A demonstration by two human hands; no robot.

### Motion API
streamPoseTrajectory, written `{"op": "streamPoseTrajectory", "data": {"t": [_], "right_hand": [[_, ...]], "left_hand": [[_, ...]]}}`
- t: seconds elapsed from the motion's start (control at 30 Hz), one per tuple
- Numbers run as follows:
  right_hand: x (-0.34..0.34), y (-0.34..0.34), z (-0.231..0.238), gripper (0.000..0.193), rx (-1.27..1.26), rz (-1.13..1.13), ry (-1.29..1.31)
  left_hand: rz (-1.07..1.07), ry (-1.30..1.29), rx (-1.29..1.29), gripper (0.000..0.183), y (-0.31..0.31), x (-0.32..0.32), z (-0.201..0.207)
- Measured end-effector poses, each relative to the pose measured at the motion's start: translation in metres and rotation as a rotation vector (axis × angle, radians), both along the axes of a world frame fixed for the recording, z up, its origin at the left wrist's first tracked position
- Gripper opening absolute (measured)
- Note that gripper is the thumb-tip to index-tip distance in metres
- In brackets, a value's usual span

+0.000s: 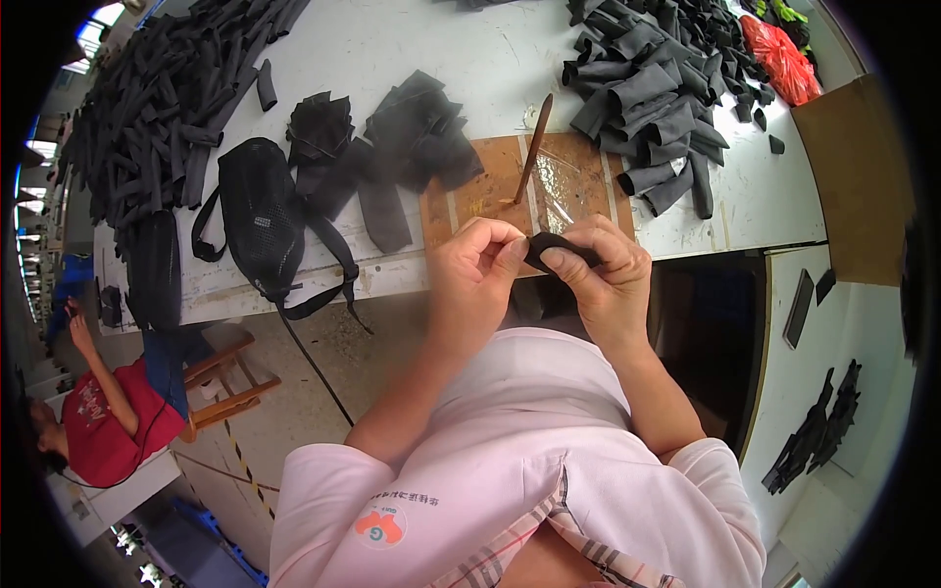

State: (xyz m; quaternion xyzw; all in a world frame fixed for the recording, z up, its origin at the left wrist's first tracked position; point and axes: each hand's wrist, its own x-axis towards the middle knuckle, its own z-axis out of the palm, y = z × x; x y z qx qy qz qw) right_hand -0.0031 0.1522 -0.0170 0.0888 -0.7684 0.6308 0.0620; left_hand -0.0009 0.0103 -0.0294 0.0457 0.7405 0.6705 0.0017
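Observation:
A small dark piece of folded fabric (pixel 545 249) is held between my two hands, in front of the table edge. My right hand (pixel 610 272) grips it with the thumb laid over its near side. The fingers of my left hand (pixel 480 279) are pinched together at its left end. Just beyond my hands, a brown pointed stick (pixel 534 147) stands up from a brown board (pixel 461 201) on the table. The board has pale strips and a glossy patch of clear tape.
Dark fabric tubes lie heaped at the table's far left (pixel 162 93) and far right (pixel 657 78). Flat fabric stacks (pixel 417 127) and a black mesh bag with straps (pixel 263 211) sit left of the board. A red plastic bag (pixel 781 59) and cardboard (pixel 848 176) are at right. A person in red (pixel 123 416) sits at left.

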Motion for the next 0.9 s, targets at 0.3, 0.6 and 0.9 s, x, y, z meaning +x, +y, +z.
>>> {"op": "streamPoseTrajectory", "data": {"t": [0.3, 0.6, 0.9], "right_hand": [[-0.002, -0.001, -0.006, 0.017, 0.355, -0.133, 0.368], [-0.004, 0.000, -0.009, 0.025, 0.523, -0.094, 0.598], [-0.004, -0.003, -0.003, 0.031, 0.540, 0.076, 0.533]], "left_hand": [[0.278, -0.075, 0.316, 0.017, 0.013, 0.021, 0.006], [0.098, -0.518, 0.490, 0.013, 0.000, 0.015, 0.025], [0.139, -0.545, 0.545, 0.007, -0.002, 0.007, 0.015]]}}
